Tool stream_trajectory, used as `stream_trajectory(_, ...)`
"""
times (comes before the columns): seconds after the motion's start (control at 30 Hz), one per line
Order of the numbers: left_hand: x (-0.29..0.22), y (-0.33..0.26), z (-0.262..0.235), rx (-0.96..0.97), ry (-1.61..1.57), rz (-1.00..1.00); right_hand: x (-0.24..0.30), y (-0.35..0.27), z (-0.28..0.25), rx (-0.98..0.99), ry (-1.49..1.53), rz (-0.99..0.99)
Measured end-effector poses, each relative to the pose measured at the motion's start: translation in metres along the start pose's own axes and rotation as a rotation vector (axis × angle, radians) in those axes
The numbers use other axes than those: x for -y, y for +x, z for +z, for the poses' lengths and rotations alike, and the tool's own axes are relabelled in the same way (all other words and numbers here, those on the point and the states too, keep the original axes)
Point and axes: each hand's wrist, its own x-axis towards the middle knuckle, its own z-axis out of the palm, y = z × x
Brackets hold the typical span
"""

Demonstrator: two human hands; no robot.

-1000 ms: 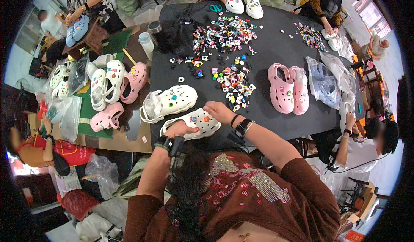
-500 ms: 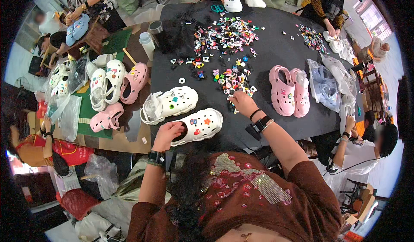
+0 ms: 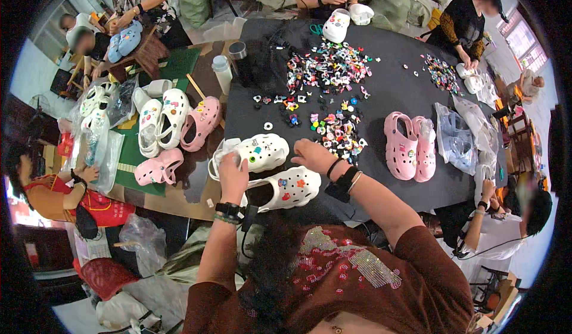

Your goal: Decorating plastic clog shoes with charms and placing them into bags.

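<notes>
Two white clogs lie side by side in front of me, toes to the right. Coloured charms sit on the far white clog and on the near white clog. My left hand is closed at the heel end of the far clog, over its opening. Just right of that clog's toe is my right hand, its fingers bent and pressed together; whatever they hold, if anything, is hidden. Beside it lies a small heap of charms. A larger heap of mixed charms spreads behind.
To the right stand a pair of pink clogs and clear plastic bags. Leftward are more white and pink clogs, a white bottle and a dark metal cup. Several people work around the black table.
My left hand has moved from the near clog's opening to the far clog's heel end. My right hand has left the small charm heap and come leftward, close to the clogs. The view has shifted.
</notes>
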Motion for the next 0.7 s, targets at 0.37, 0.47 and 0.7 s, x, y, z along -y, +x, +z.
stream_trajectory(0.37, 0.037, 0.036, 0.02, 0.45, 0.095, -0.131, 0.015, 0.047, 0.018, 0.028, -0.099, -0.151)
stream_trajectory(0.47, 0.04, 0.044, 0.023, 0.488, 0.114, -0.223, 0.023, 0.056, 0.015, 0.03, -0.141, -0.123)
stream_trajectory(0.7, 0.049, 0.04, 0.049, 0.439, -0.106, -0.387, 0.031, 0.092, 0.023, 0.031, -0.045, -0.075)
